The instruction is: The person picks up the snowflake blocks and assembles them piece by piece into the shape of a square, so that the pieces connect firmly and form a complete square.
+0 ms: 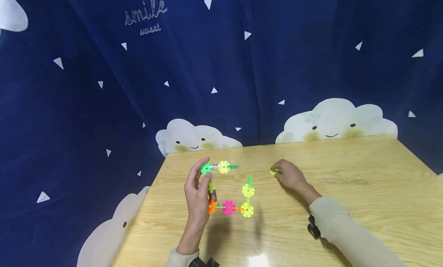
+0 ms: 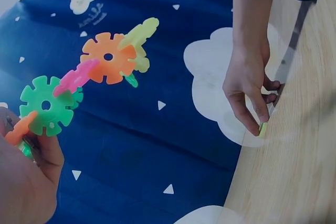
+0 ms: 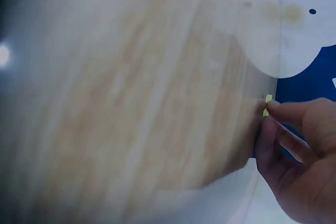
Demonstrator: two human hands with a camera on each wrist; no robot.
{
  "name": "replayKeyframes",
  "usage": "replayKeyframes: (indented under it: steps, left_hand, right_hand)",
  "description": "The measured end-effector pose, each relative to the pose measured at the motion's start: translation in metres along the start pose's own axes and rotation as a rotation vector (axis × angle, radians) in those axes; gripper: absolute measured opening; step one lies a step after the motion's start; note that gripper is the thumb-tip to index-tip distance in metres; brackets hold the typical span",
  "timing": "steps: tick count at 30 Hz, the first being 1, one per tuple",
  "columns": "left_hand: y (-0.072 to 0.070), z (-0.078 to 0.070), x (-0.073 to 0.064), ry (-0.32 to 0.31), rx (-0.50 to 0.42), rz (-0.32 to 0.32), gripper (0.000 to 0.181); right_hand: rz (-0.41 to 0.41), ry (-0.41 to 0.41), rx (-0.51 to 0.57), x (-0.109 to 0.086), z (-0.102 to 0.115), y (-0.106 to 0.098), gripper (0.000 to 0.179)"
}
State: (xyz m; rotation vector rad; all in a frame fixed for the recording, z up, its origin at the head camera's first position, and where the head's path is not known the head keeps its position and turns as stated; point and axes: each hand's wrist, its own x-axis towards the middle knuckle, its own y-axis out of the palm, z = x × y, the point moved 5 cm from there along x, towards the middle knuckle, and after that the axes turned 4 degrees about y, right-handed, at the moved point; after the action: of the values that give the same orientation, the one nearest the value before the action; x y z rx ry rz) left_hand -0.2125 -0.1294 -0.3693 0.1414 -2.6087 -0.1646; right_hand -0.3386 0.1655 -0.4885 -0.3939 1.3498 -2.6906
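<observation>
My left hand [image 1: 197, 196] grips the left side of a frame of interlocking snowflake discs [image 1: 228, 207], held up over the table. Its notched discs are green, yellow, orange and pink, some face-on and some edge-on. The frame has a gap at its upper right corner, between a dark green disc [image 1: 233, 166] and a light green disc [image 1: 250, 180]. To the right of the frame, my right hand [image 1: 290, 175] pinches a single yellow snowflake disc [image 1: 272, 172] at the tabletop. In the right wrist view this yellow disc [image 3: 268, 105] shows edge-on between thumb and fingertips.
The light wooden table [image 1: 363, 190] reaches back to a dark blue curtain [image 1: 221, 59] printed with white clouds and triangles. A bright light reflection lies on the tabletop near its front. Each wrist bears a black strap [image 1: 313, 226] over its pale sleeve.
</observation>
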Motion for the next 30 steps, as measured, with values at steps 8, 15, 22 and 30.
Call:
replayKeyframes:
  steps: [8, 15, 22, 30]
  left_hand:
    - [0.007, -0.002, -0.001, 0.001, -0.009, 0.026, 0.034]
    - [0.013, -0.003, -0.002, 0.004, -0.005, 0.042, 0.034]
    - [0.017, -0.002, -0.004, 0.002, -0.027, 0.050, 0.036]
    - [0.024, -0.005, -0.004, 0.035, -0.059, 0.055, 0.037]
  right_hand:
    - [0.033, 0.045, -0.057, -0.002, 0.007, -0.003, 0.019]
    - [0.062, 0.034, -0.056, -0.007, 0.005, -0.004, 0.029]
    - [0.026, 0.013, 0.047, -0.019, 0.002, -0.010, 0.015]
    - [-0.058, 0.086, 0.461, -0.043, 0.023, -0.032, 0.006]
